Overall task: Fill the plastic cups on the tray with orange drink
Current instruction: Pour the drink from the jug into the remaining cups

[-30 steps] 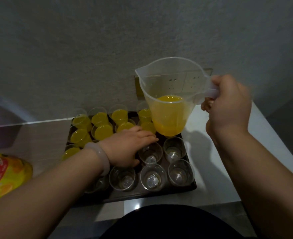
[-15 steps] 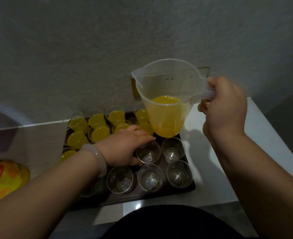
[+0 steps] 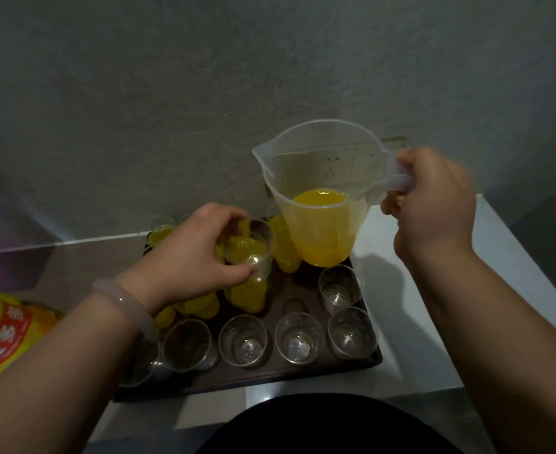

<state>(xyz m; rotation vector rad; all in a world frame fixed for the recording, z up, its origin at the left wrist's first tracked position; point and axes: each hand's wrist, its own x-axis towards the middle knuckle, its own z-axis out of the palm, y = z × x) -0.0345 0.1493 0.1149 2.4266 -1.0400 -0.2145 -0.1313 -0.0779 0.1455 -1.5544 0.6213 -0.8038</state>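
1. Two hands share the work. The left hand pinches the raised cup by its wall between thumb and curled fingers, holding it above the tray and just beside the jug. The right hand is wrapped tight round the jug's handle.
2. The raised cup is thin, clear, empty plastic. It looks featherlight and easily crushed, so a gentle hold at mid-wall, below the rim, likely suits it.
3. The jug is roughly a third full of orange drink and is probably the heavier load. Its handle is the sure place to hold it.
4. The count:
   - one jug and one tray
   - five empty cups in plain view on the tray, with a sixth part-hidden under the left wrist
   - at least five filled cups, with others hidden behind the hand
   - one bottle at the left
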